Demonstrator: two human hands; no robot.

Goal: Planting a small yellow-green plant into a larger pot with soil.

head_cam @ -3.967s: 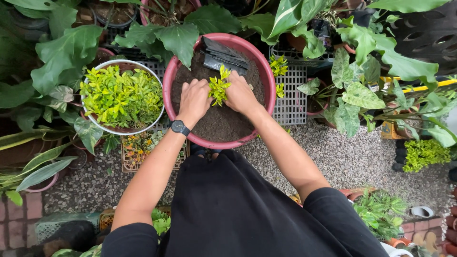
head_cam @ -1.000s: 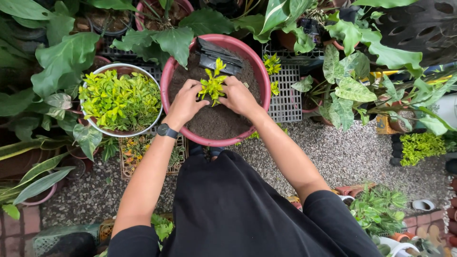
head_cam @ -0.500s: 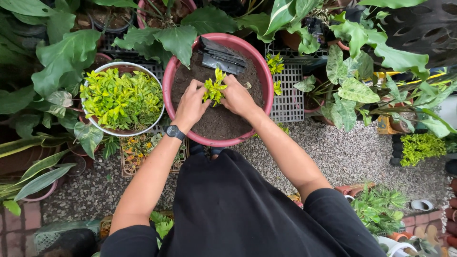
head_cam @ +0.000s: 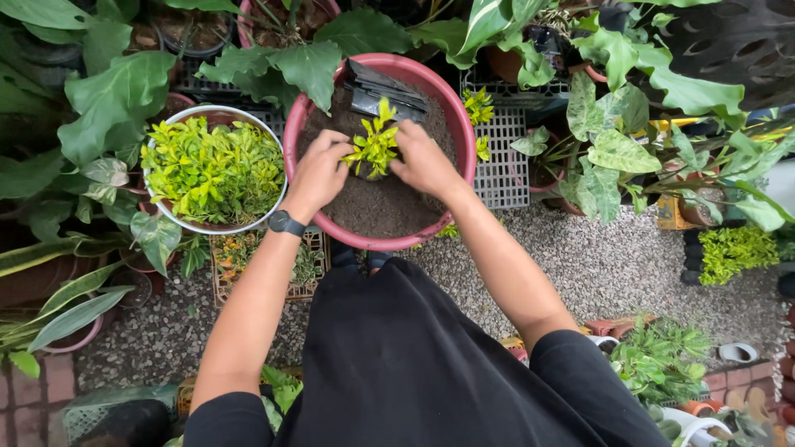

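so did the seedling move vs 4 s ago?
Yes. The seedling now sits higher in the pink pot, nearer the black bags at the far rim. Left hand and right hand cup it.

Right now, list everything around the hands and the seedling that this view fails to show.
Head view only:
- Seedling base and roots: hidden by both hands and soil.
- Left hand and right hand: fingers curl behind the leaves, so the grip is unclear.
- Black item at the far side of the red pot: partly under a leaf, kind unclear.
- Pot's near rim: partly cut off by the forearms.
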